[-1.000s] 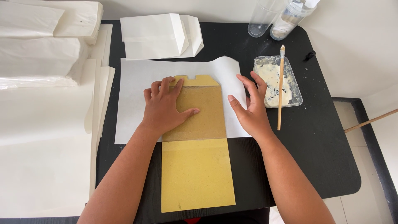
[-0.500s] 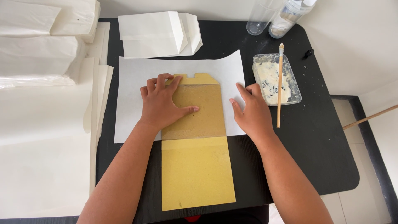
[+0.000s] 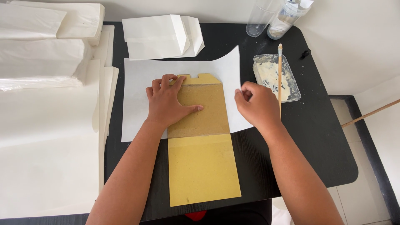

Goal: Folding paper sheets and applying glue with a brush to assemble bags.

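Note:
A yellow-brown cardboard template [image 3: 204, 166] lies lengthwise on a white paper sheet [image 3: 139, 83] on the black table [image 3: 316, 141]. My left hand [image 3: 168, 102] presses flat on the template's upper brown part, fingers spread. My right hand [image 3: 260, 106] sits at the sheet's right edge beside the template, its fingers curled and pinching the paper. The sheet's right side is lifted, and its far right corner stands up off the table.
A clear tray of white paste [image 3: 266, 71] with a wooden brush [image 3: 280, 71] across it stands right of the sheet. Folded white paper bags [image 3: 158, 37] lie behind. Stacks of bags [image 3: 41, 54] and large white sheets [image 3: 46, 158] fill the left. A clear cup [image 3: 258, 18] and a bottle [image 3: 287, 16] stand at the back.
My right hand went from lying flat on the sheet to curling its fingers on the right edge, which has risen off the table. My left hand stayed pressed on the template.

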